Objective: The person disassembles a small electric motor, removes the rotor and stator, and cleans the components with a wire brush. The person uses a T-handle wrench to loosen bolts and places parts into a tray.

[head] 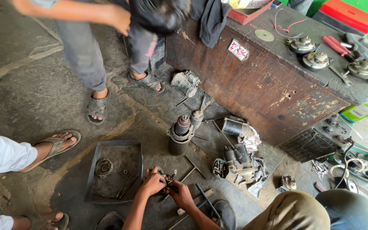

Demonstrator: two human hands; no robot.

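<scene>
My left hand [152,182] and my right hand [181,194] meet low in the head view, both closed around a small dark round metal part [167,181] held just above the oily floor. My fingers hide most of it. Just left of my hands lies a shallow grey metal tray [94,170] holding a round ring part [103,167] and a few bolts. Behind my hands stands an upright motor armature assembly [183,130]. A T-handle wrench [194,168] lies right of my hands.
A worn wooden workbench [269,85] with three round horns and red pliers fills the upper right. Dismantled motor parts and rags [239,164] lie below it. One person in grey trousers and sandals [96,106] stands behind; another's sandalled foot [56,145] rests at left.
</scene>
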